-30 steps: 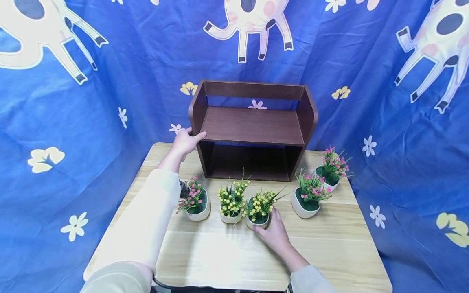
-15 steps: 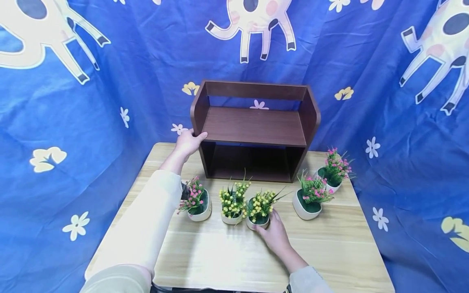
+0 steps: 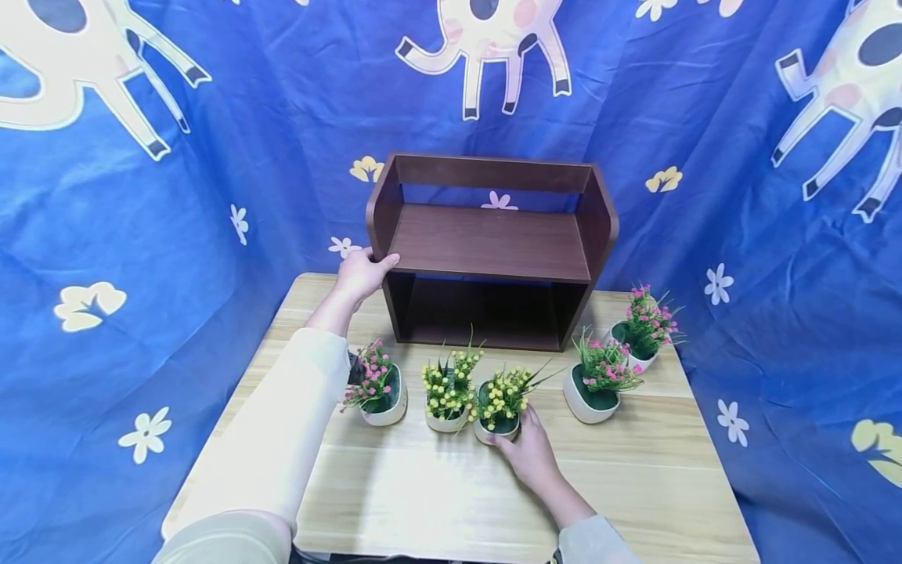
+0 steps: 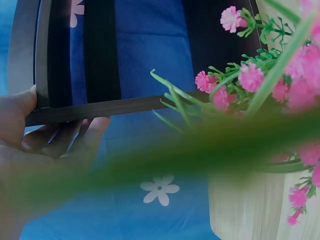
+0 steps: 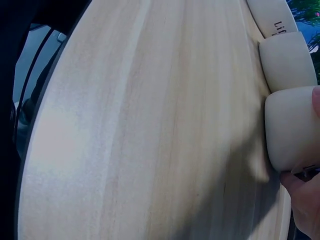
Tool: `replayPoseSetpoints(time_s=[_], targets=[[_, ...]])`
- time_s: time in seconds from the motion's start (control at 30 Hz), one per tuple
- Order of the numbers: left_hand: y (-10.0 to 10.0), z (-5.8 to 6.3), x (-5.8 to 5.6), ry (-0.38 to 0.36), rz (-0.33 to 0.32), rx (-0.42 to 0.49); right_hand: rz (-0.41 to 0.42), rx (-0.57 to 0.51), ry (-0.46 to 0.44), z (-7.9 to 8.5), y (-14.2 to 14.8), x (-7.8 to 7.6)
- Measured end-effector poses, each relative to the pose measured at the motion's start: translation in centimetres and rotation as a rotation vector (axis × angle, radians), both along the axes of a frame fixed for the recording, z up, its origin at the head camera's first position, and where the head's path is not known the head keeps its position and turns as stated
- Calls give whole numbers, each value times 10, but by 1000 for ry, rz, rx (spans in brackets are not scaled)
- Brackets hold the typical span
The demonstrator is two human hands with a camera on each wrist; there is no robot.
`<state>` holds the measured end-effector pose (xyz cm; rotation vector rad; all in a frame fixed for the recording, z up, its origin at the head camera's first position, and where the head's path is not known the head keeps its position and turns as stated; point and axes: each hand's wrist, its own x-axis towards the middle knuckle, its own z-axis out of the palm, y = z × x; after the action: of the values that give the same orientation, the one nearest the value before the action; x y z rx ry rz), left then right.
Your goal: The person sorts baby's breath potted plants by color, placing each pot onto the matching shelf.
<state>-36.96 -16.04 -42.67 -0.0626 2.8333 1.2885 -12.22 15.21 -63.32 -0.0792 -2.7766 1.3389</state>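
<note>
My left hand point(image 3: 358, 279) grips the left side panel of a dark brown two-tier shelf point(image 3: 489, 241); the thumb lies on the panel's front edge, the fingers behind it. In the left wrist view those fingers point(image 4: 92, 135) show against the panel's outer face. My right hand point(image 3: 532, 454) holds the white pot of a yellow-flowered potted plant point(image 3: 502, 395) standing on the table in front of the shelf. Thumb and fingers are on the right side of that pot point(image 5: 290, 132). Close on its left stands a second yellow-flowered potted plant point(image 3: 445, 392).
A pink-flowered potted plant point(image 3: 384, 395) stands by my left forearm. Two more pink-flowered plants, a nearer one point(image 3: 593, 392) and a farther one point(image 3: 637, 333), stand right of the shelf. A blue patterned curtain point(image 3: 296, 141) surrounds the wooden table point(image 3: 634, 486).
The head view has shifted slightly. Both hands keep their places on the shelf and the pot, and the plants have not moved.
</note>
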Motion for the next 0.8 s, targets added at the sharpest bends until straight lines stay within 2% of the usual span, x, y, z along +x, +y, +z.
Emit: replayPoseSetpoints(time_s=[0.17, 0.47, 0.8], targets=[[0, 0, 0, -2, -5, 10, -13, -14, -18, 5, 2, 0], [-1, 0, 2, -11, -8, 9, -47, -45, 6, 19, 8, -3], [-1, 0, 3, 0, -15, 18, -65, -28, 18, 37, 11, -5]])
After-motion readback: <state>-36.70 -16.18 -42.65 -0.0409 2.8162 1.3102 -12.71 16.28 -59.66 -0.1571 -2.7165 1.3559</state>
